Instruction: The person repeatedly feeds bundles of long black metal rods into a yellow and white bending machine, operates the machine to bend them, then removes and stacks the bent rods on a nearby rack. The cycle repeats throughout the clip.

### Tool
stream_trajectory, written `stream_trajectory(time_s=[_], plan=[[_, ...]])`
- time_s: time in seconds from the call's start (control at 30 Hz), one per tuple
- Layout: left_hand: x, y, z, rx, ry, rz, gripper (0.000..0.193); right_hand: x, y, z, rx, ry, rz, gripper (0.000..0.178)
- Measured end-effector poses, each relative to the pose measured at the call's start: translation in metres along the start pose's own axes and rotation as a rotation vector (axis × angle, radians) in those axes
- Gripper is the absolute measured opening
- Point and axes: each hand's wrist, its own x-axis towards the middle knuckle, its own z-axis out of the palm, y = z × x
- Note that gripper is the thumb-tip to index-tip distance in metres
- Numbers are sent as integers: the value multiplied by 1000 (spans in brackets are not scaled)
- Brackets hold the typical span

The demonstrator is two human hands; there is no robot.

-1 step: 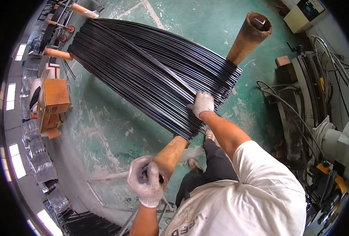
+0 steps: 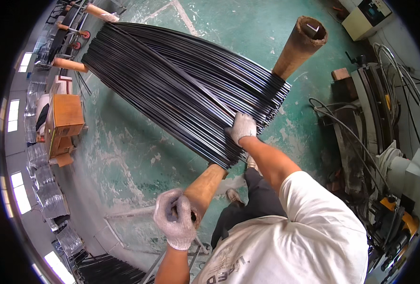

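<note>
A wide layer of long black metal rods (image 2: 139, 78) stretches from the far left toward me, resting between upright cardboard tubes. In its white knit glove, my right hand (image 2: 243, 128) is closed over the near ends, at a single rod (image 2: 205, 90) lying slantwise across the others. Its fingertips are partly hidden. My left hand (image 2: 174, 220), gloved too, is curled round the rim of the near cardboard tube (image 2: 205, 187), with the dark opening showing between thumb and fingers.
Another cardboard tube (image 2: 295, 52) stands at the far right of the rods. Cardboard boxes (image 2: 67, 113) sit on the left. Machinery with looping cables (image 2: 361, 128) lines the right side. More dark rods (image 2: 108, 270) lie at the lower left.
My right hand has shifted very slightly toward me on the rods, and the slanting rod's near end has moved a little with it. The left hand stays at the tube.
</note>
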Motion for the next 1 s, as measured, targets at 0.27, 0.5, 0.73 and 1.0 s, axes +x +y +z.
stream_trajectory(time_s=[0.27,0.5,0.73,1.0], plan=[[4,-5,4,-56,21,43,10,48,15,-33,-96,-187,-113,41],[-3,-8,2,-45,65,50,11,52,14,-74,-96,-285,-142,54],[-5,-8,2,-39,78,88,9,62,31,-71,266,-477,-9,54],[-12,-4,-4,207,153,477,8,20,6,-107,89,-351,-48,68]])
